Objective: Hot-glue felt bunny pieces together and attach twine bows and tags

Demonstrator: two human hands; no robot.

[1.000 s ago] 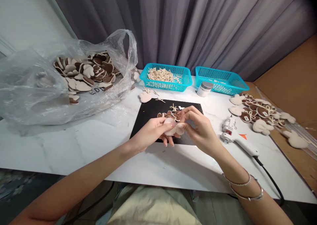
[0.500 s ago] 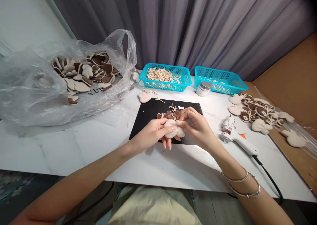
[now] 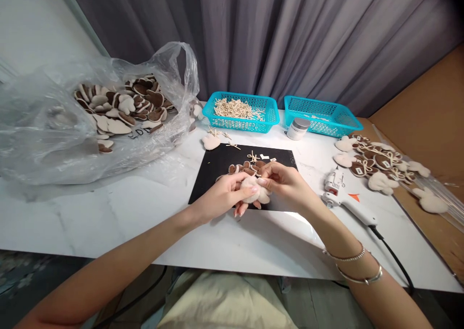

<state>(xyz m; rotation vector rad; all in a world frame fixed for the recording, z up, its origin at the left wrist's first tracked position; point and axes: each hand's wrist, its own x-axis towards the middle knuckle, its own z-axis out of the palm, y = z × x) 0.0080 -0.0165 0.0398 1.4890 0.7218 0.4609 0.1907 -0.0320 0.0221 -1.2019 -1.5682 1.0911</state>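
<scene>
Between my hands, over the black mat [image 3: 208, 177], is a cream fluffy plush piece [image 3: 250, 193]. My left hand [image 3: 224, 194] is closed round it from the left, thumb on top and fingertips showing underneath. With thumb and forefinger, my right hand [image 3: 282, 180] pinches the piece's upper right edge; whatever else is in that pinch is too small to make out. Brown-and-cream plush pieces [image 3: 246, 167] lie just behind my hands, partly hidden. A tied cord bow [image 3: 253, 157] and small white labels [image 3: 264, 157] rest on the mat beyond them.
A clear plastic bag [image 3: 145, 150] of plush pieces stands left. Behind are a turquoise basket [image 3: 246, 125] of cord bows, another turquoise basket [image 3: 326, 126] and a jar [image 3: 298, 129]. A corded glue gun [image 3: 348, 203] lies right, near finished bow-trimmed pieces [image 3: 380, 162].
My right hand's fingers have shifted slightly on the plush piece's edge. A further small label now shows beside my right fingers. My left hand keeps its hold.
</scene>
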